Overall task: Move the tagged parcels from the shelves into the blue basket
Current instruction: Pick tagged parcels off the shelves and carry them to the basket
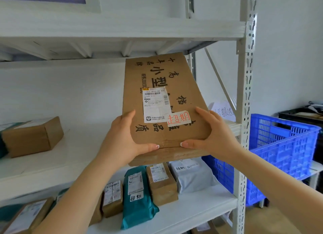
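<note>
Both my left hand (125,139) and right hand (212,132) clamp the near end of the tagged cardboard parcel (162,101), its length pointing away, with the blue basket (283,146) off to my right.

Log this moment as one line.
both hands: left hand, right hand grip tagged box | above shelf | blue basket right

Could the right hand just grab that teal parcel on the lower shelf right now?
Probably not yet: the right hand and left hand both grip the big cardboard box, which hangs right above the teal parcel.
</note>
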